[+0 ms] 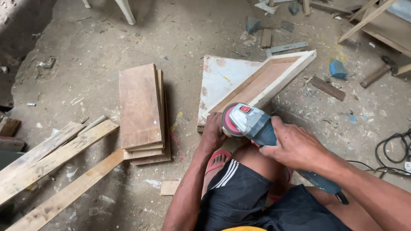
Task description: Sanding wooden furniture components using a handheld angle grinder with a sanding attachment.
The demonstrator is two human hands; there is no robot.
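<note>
Concrete floor (85, 38), dusty, scraps scattered. Long planks (51, 167) lie at its left edge. Stack of boards (140, 107) sits mid-floor, just left of the wooden frame (257, 81). Frame lies flat at floor centre, near corner toward the person. Left hand (212, 133) presses down on that near corner. Right hand (295, 147) wrapped tight around the grinder (252, 124); its disc meets the frame's near edge. Hands apart.

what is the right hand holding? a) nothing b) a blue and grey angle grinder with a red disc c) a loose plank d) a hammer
b: the right hand grips the body of the angle grinder, its red disc at the corner of the framed wooden panel, where the left hand rests.
</note>
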